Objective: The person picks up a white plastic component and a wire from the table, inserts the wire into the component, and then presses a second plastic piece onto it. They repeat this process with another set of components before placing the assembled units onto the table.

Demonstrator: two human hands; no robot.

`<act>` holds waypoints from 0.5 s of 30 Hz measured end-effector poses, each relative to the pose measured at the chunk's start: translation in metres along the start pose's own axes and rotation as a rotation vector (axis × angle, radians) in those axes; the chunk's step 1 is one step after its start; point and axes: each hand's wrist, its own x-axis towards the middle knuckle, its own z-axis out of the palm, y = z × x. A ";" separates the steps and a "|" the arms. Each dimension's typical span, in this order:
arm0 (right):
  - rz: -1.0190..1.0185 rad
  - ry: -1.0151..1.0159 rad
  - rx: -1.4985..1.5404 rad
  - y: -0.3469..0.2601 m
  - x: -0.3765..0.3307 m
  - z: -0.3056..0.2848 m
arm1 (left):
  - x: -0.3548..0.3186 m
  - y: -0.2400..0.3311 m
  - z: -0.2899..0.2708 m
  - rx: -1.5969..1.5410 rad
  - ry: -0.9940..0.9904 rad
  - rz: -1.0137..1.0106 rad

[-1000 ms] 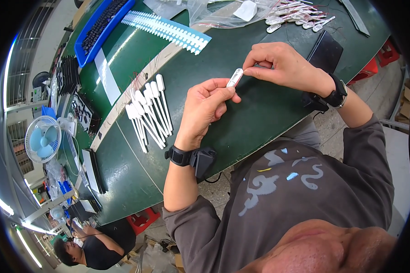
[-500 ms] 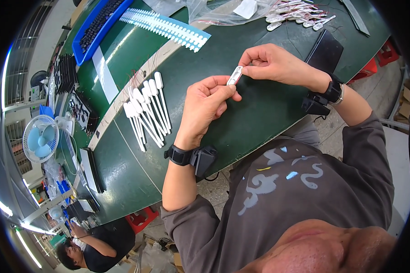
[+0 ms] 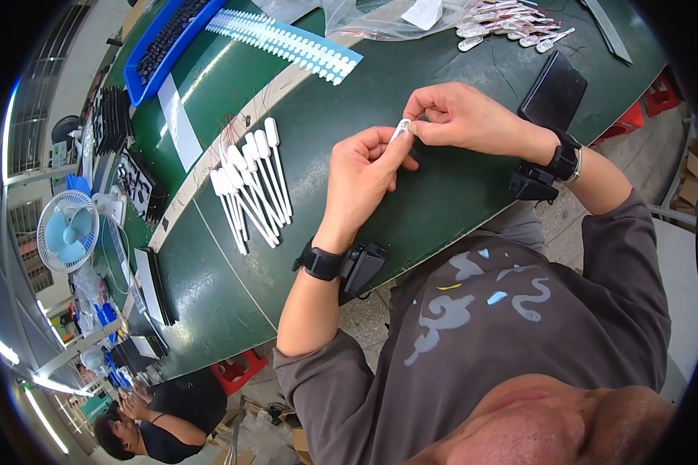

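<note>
A small white plastic shell (image 3: 401, 130), long and narrow with a hollow face, is held over the green table. My left hand (image 3: 364, 174) is closed on its lower end, thumb on top, and the fingers cover much of it. The thumb and forefinger of my right hand (image 3: 459, 116) pinch together at its upper end; any tiny piece between them is hidden. To the left lies a row of white paddle-shaped pieces (image 3: 250, 174) with long stems and thin red wires.
A heap of white shells with red wires (image 3: 512, 22) lies at the far right, near a black phone-like slab (image 3: 554, 89). Beyond my hands are a clear plastic bag (image 3: 372, 22), a blue sheet of white stickers (image 3: 302, 48) and a blue tray (image 3: 141, 81) of dark parts. A co-worker (image 3: 174, 415) sits at lower left.
My left hand has shifted slightly right and its thumb now covers more of the shell. My right fingers have closed in over the shell's upper end. The co-worker's hands have moved.
</note>
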 end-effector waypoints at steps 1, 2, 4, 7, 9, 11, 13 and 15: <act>0.007 0.002 -0.016 0.000 0.000 0.001 | 0.001 -0.004 0.002 0.069 0.036 0.055; 0.008 0.001 -0.017 0.000 0.000 0.000 | 0.002 -0.007 0.002 0.137 0.072 0.110; -0.035 -0.014 -0.040 0.000 0.000 -0.002 | 0.003 -0.009 0.000 0.135 0.061 0.128; -0.108 -0.012 -0.056 -0.003 -0.002 -0.009 | 0.004 -0.009 -0.005 0.134 0.041 0.164; -0.211 0.008 -0.062 -0.007 -0.005 -0.016 | 0.002 -0.003 -0.008 0.034 -0.016 0.036; -0.291 0.022 -0.148 -0.010 -0.004 -0.022 | 0.002 0.002 -0.009 -0.015 -0.050 -0.027; -0.452 0.048 -0.318 -0.011 -0.003 -0.026 | -0.001 0.006 -0.009 -0.057 -0.097 -0.091; -0.489 0.059 -0.324 -0.007 -0.001 -0.024 | -0.003 0.008 -0.008 -0.076 -0.122 -0.124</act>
